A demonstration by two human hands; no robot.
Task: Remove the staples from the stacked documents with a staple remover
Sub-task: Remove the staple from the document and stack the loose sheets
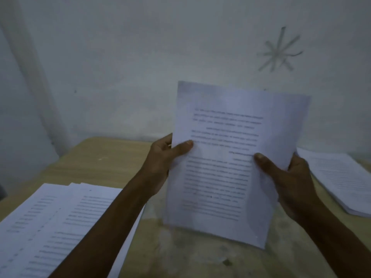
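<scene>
Paper, a white printed document (224,177), is held upright over the tan wooden desk (100,161). The left hand (160,157) and right hand (291,177) grip its side edges, thumbs in front.

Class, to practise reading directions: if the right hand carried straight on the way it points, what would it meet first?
The right hand points up-left into the document it grips; behind that, probably the wall, depth unclear.

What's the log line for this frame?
left hand: grips document | right hand: grips document | document: upright over table | staple remover: not seen | left pile, right pile: on table
</scene>
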